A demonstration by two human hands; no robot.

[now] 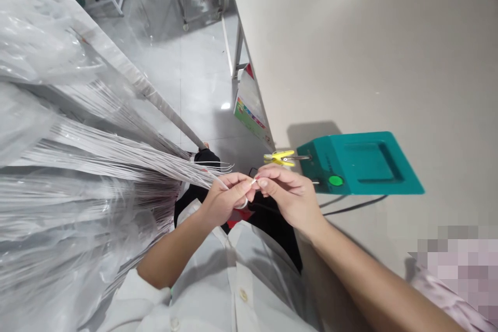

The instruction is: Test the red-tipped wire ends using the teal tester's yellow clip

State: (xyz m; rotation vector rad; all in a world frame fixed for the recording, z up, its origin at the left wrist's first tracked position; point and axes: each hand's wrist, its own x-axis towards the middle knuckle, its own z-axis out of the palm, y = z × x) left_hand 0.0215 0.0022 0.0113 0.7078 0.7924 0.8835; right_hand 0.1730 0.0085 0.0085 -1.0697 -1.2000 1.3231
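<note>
In front of my body, both hands meet with their fingertips almost touching. My left hand [227, 198] is closed in a pinch on a thin white wire [243, 204], a loop of which shows below the fingers. My right hand [291, 193] pinches the tip of that wire, where a small white and reddish end sits between the fingertips. A long bundle of white wires [132, 153] runs from the left up to my left hand. Just beyond my right hand stands a teal device [346, 163] with a green light and a yellow clip [280, 157] on its side.
The pale table [350, 62] extends to the right, with a black cable [356, 205] lying on it. Plastic-wrapped wire bundles [58, 259] hang over a metal rail [155, 96] on the left. A printed carton [251, 106] rests under the table. Another person's pink sleeve [447, 295] appears at lower right.
</note>
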